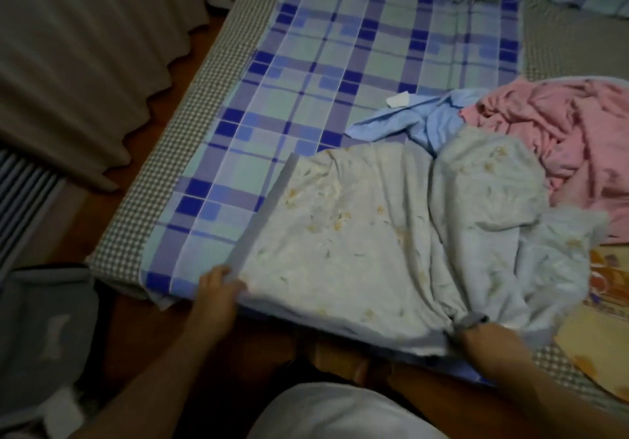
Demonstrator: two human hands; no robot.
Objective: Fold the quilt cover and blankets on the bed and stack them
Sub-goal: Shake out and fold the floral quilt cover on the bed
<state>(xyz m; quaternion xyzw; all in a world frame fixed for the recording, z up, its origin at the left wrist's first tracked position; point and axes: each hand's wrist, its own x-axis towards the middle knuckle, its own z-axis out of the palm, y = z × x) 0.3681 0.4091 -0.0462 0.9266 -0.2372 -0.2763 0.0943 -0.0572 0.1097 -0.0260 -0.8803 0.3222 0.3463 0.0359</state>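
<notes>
Plaid sheet covers the bed; the pale floral quilt cover lies between my hands, thin and limp. My left hand pinches its near corner; my right hand is buried under the cloth, grip unclear. Best held by corners.

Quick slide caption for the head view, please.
Left hand pinching the pale floral quilt cover corner on the plaid bed sheet; right hand hidden under its folds.

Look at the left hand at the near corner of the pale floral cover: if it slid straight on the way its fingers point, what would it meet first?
The left hand points up and right across the pale floral cover, so it would probably ride over that cover first; the light blue cloth lies beyond. Depth is uncertain.
</notes>
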